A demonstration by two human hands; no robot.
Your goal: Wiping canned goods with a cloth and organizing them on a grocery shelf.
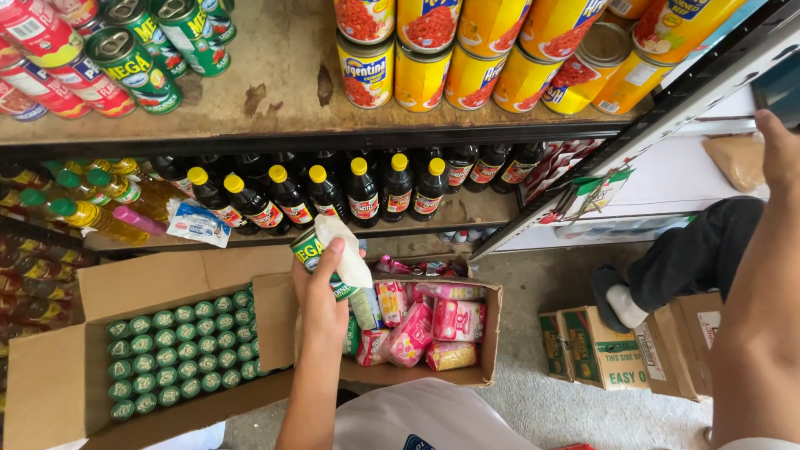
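Your left hand (321,304), at the centre of the frame, is closed around a green-labelled can (312,248) and a white cloth (346,254) bunched against it; the can sits above the gap between the two open cartons. Your right hand (782,150) is at the upper right edge, resting against the slanted shelf frame (667,108); whether its fingers are curled or spread I cannot tell.

The cloth lies between palm and metal, so the hold looks likely to slip; a dropped can would land on the soft pink packets (408,333) in the lower-centre box (492,333), or dent the packed green cans (179,350) in the lower-left carton (58,375). The dark bottles (362,192) on the middle shelf stand close together; a knock from the can could topple several.
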